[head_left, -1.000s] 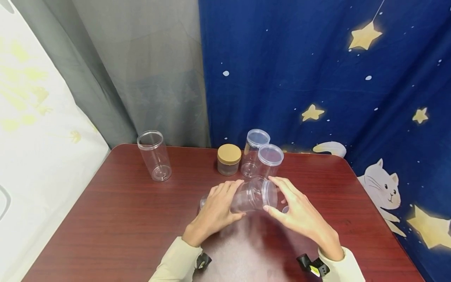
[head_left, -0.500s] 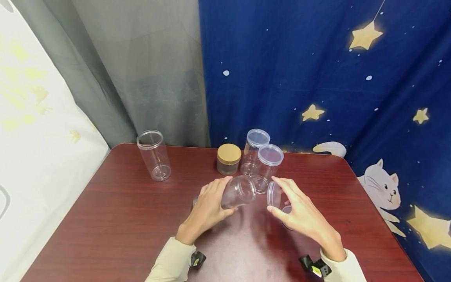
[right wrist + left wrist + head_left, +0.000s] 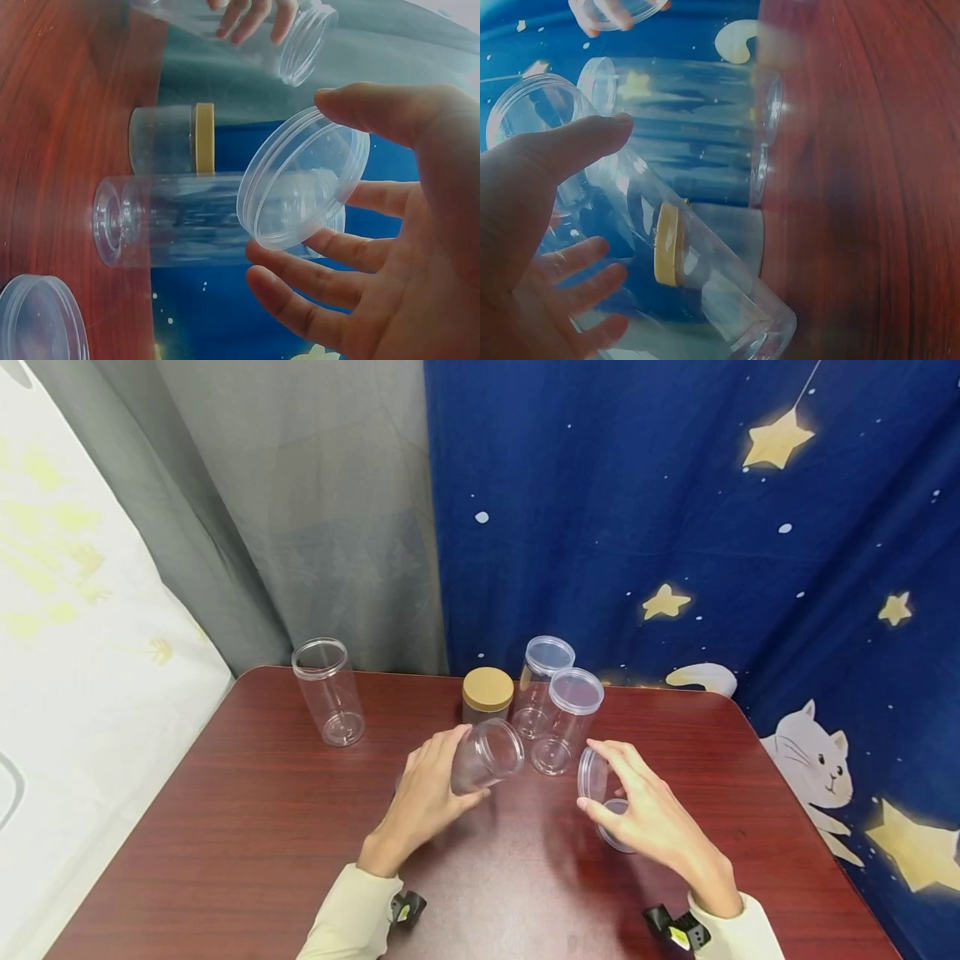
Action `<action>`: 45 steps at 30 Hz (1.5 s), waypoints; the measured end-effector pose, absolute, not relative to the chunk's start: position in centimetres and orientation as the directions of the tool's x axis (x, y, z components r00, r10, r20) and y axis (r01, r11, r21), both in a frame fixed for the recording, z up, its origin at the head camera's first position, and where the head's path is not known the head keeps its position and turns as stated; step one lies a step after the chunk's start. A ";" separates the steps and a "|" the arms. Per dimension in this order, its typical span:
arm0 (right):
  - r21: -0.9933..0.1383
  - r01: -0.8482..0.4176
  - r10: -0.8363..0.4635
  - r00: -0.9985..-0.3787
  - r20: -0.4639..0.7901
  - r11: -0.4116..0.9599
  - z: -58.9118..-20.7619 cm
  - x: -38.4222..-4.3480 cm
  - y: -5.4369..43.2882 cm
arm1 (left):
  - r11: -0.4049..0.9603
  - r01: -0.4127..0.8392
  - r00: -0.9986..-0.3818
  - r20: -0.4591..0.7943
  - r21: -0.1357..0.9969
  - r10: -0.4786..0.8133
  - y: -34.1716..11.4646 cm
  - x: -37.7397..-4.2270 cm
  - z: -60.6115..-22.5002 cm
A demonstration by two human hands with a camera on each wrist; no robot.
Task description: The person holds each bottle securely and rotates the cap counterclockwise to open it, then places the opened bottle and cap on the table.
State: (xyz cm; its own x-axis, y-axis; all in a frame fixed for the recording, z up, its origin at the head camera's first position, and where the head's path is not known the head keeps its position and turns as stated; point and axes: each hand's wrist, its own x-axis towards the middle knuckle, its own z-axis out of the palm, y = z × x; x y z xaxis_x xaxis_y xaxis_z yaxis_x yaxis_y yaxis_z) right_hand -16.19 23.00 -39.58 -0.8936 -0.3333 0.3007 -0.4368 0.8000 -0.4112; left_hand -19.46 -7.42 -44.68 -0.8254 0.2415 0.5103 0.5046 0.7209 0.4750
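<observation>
My left hand grips a tall clear plastic jar round its side. The jar is tilted, its uncovered mouth facing right, and its lower part is hidden behind the hand in the head view. My right hand pinches a clear round lid by its rim, thumb on one side and fingers on the other, as the right wrist view shows. A gap separates lid and jar mouth. Below the right hand a second clear lid lies on the table, partly covered by the hand in the head view.
Two lidded clear jars stand at the back, beside a short jar with a mustard-yellow lid. One uncovered clear jar is at the back left of the red-brown table. Curtains hang behind.
The lid has come off the jar. My left hand has moved left with the jar, while my right hand has shifted slightly right with the lid.
</observation>
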 end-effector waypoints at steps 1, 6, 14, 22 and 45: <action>-0.413 -0.433 -0.331 -0.896 0.297 0.801 -39.6 -16.2 23.1 | 0.720 0.498 -0.829 0.509 0.483 0.232 -7.6 -19.5 -44.7; -0.413 -0.415 -0.320 -0.905 0.280 0.811 -39.9 -16.4 23.6 | 0.725 0.456 -0.846 0.503 0.515 0.175 -8.4 -19.5 -44.9; -0.407 -0.392 -0.303 -0.915 0.267 0.825 -40.4 -16.7 24.2 | 0.743 0.414 -0.855 0.506 0.526 0.118 -9.2 -19.8 -45.1; -0.410 -0.379 -0.287 -0.919 0.269 0.830 -40.8 -17.1 24.7 | 0.748 0.378 -0.843 0.538 0.546 0.033 -10.0 -20.0 -45.1; -0.465 -0.256 -0.173 -0.961 0.214 0.848 -42.1 -17.0 28.0 | 0.709 0.346 -0.787 0.601 0.615 -0.138 -12.0 -20.3 -45.4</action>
